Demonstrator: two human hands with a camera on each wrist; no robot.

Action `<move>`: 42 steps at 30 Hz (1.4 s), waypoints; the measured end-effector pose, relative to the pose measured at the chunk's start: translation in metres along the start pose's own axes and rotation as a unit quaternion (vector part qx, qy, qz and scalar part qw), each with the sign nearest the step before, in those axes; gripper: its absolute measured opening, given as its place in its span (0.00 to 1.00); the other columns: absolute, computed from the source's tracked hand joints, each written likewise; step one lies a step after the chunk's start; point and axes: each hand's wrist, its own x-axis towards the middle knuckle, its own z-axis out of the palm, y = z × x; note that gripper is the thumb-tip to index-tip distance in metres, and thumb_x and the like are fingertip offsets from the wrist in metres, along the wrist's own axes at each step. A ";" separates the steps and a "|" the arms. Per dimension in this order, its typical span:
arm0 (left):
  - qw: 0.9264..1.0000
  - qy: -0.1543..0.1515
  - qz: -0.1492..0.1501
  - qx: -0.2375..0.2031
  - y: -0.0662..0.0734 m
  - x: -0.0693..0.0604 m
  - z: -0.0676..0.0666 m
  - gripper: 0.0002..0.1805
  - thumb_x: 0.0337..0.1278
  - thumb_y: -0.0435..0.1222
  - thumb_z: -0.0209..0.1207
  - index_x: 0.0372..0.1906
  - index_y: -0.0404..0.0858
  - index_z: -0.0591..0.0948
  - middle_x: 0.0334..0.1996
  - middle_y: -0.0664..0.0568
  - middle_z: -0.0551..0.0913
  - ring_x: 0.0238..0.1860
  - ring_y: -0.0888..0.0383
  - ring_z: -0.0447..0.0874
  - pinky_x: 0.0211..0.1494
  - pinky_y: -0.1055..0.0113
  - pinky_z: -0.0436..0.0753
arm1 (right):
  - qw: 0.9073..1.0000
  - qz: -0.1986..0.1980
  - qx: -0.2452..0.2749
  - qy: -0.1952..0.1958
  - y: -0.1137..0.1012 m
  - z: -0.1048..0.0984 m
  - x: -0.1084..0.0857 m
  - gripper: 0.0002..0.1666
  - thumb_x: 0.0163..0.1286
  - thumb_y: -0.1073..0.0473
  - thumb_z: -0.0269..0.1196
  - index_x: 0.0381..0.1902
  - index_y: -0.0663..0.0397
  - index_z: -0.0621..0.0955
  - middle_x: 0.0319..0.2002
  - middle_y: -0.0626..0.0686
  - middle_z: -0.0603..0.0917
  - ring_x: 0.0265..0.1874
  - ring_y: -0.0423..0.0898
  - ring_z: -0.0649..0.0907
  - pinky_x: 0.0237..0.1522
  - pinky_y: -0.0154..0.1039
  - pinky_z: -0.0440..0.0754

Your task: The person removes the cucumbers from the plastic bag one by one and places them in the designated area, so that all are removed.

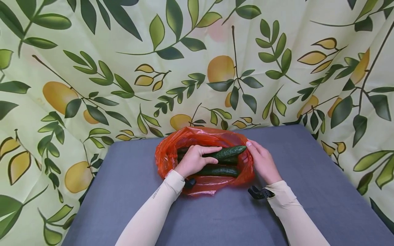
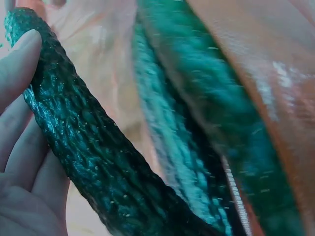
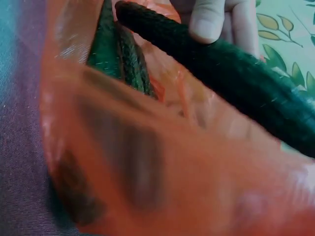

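Observation:
A red see-through plastic bag (image 1: 201, 189) lies with its mouth spread, and several dark green cucumbers are inside. My left hand (image 1: 195, 159) reaches over the bag's left side and grips a bumpy cucumber (image 1: 231, 151), thumb on one side and fingers on the other. In the left wrist view that cucumber (image 2: 98, 132) slants beside other cucumbers (image 2: 221, 88). My right hand (image 1: 263, 160) holds the bag's right rim, its thumb close to the gripped cucumber's tip; its other fingers are partly hidden. Another cucumber (image 1: 220, 171) lies nearer the front of the bag.
Grey-blue cloth covers the table (image 1: 123, 191) around the bag. Behind it hangs a curtain (image 1: 191, 95) printed with leaves and fruit, which continues along both sides. A black strap (image 1: 260, 193) sits at my right wrist.

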 end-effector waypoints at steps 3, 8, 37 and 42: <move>1.000 0.006 0.016 -0.014 0.009 -0.003 -0.001 0.30 0.60 0.38 0.77 0.67 0.57 0.86 0.64 0.59 0.89 0.66 0.59 0.86 0.69 0.55 0.85 | 1.000 -0.009 0.013 -0.008 0.001 -0.001 0.000 0.39 0.89 0.37 0.41 0.83 0.55 0.69 0.76 0.63 0.77 0.75 0.59 0.77 0.80 0.60 0.71; 0.998 0.007 0.037 -0.048 0.027 -0.011 -0.002 0.30 0.61 0.37 0.77 0.67 0.60 0.86 0.63 0.61 0.89 0.66 0.58 0.85 0.68 0.52 0.86 | 1.000 -0.010 0.015 -0.013 0.001 -0.001 0.000 0.39 0.89 0.36 0.43 0.82 0.53 0.70 0.78 0.62 0.75 0.79 0.61 0.72 0.80 0.65 0.68; 0.986 -0.075 0.145 0.015 0.101 -0.107 0.004 0.27 0.64 0.36 0.74 0.67 0.49 0.87 0.65 0.58 0.88 0.68 0.71 0.83 0.71 0.73 0.80 | 0.999 0.003 0.030 -0.038 0.001 -0.002 0.002 0.37 0.84 0.38 0.58 0.78 0.56 0.74 0.37 0.59 0.92 0.31 0.44 0.92 0.41 0.34 0.91; 0.993 -0.078 0.076 0.048 0.073 -0.126 0.005 0.28 0.62 0.37 0.76 0.67 0.55 0.87 0.63 0.61 0.89 0.66 0.71 0.84 0.69 0.69 0.83 | 0.998 0.005 0.045 -0.047 0.002 -0.003 0.001 0.37 0.84 0.40 0.59 0.79 0.56 0.73 0.34 0.57 0.91 0.28 0.47 0.92 0.40 0.35 0.91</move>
